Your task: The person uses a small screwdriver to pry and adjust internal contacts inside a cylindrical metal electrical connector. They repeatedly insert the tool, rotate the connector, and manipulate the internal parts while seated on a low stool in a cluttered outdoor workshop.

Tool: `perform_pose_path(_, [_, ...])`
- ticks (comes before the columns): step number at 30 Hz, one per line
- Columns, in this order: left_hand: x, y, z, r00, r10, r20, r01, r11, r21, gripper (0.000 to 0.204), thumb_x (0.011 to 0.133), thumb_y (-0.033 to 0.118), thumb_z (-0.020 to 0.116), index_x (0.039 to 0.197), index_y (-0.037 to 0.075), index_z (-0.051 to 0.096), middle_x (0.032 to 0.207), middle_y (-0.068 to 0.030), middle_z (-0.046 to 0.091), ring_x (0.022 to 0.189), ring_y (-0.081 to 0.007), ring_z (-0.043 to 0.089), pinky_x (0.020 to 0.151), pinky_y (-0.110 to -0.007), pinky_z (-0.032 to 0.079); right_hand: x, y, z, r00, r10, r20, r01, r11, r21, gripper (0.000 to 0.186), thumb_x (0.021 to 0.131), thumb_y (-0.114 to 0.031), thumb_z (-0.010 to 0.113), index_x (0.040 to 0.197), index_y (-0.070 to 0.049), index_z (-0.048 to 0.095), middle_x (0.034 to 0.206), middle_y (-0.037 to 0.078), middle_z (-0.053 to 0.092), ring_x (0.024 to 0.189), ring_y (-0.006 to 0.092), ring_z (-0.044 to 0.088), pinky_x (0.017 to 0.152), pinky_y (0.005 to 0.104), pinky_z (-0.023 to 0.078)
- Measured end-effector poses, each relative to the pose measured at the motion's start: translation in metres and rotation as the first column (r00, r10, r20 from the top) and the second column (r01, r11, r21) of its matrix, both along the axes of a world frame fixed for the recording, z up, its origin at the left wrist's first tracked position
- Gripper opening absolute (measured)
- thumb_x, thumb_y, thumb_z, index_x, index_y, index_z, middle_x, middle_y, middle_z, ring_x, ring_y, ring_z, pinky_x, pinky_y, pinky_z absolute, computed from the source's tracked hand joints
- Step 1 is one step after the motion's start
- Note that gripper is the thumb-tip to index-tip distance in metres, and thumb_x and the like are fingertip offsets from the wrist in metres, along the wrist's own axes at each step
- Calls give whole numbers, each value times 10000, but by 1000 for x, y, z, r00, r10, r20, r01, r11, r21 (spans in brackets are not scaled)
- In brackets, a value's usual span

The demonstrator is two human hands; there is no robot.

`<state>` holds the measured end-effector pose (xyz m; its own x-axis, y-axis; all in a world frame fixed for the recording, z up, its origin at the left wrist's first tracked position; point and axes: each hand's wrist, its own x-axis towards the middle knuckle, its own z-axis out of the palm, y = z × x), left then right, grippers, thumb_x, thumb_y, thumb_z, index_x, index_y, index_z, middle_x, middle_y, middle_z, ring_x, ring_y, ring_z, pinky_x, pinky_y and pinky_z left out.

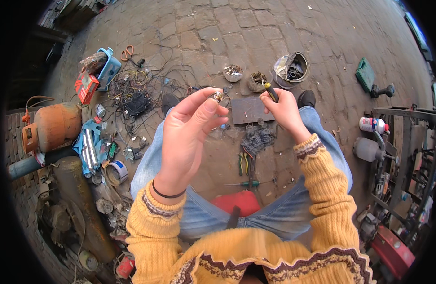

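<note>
My left hand (185,124) is raised, with thumb and forefinger pinched on a small shiny metal part (218,96), too small to name further. In my right hand (285,109) is a tool with a black and yellow handle (272,93), perhaps a screwdriver; its far end cannot be made out. A flat grey metal plate (251,111) lies on the ground between and below the hands. Just nearer is a crumpled dark grey rag (257,138). Beyond the hands stand a bowl of small metal bits (233,72) and a bowl of brass-coloured bits (256,84).
Between my legs lie green-and-yellow pliers (244,163) and a green-handled screwdriver (246,183). A wire tangle (132,90) and an orange gas cylinder (59,125) are left. A bucket (300,61), a drill (383,90) and a metal rack (407,151) are right.
</note>
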<state>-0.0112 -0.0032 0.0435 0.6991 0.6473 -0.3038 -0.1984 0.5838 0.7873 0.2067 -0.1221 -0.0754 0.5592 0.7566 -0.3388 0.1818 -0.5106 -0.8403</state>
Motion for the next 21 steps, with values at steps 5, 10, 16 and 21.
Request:
perform_pose_path(5, [-2,5,-1,1000,8,-22,-8,1000,-6,278,976,149,691,1215,7,680,1039,-50,708,923,-129,676,820,-278,571,3,-16,-151,994,-105,18,106,952,-287,167,861,-194,705,856,-35,757,640,37,707,571,86,621,574,291,480])
perform_pose_path(10, [-4,8,-3,997,-2,-79,-1,1000,-28,280,979,145,682,1221,4,677,1076,-48,704,937,-133,675,811,-278,571,-12,-25,-239,969,-244,28,237,898,-371,173,869,-211,701,857,-53,770,640,33,712,556,98,622,569,313,497])
perform_pose_path(16, [-7,8,-7,994,-61,-88,58,997,-41,295,992,140,657,1255,7,655,1076,-64,706,947,-142,675,802,-284,573,-6,-25,-231,930,-369,5,337,844,-417,208,881,-241,706,875,-45,774,642,35,713,578,128,649,593,310,508])
perform_pose_path(21, [-8,3,-1,988,-146,42,149,985,-82,317,988,146,666,1272,6,644,1101,-81,711,941,-141,674,806,-290,570,-2,-19,-186,932,-351,90,362,914,-186,293,915,-312,684,855,-29,732,696,74,730,698,196,721,709,368,545])
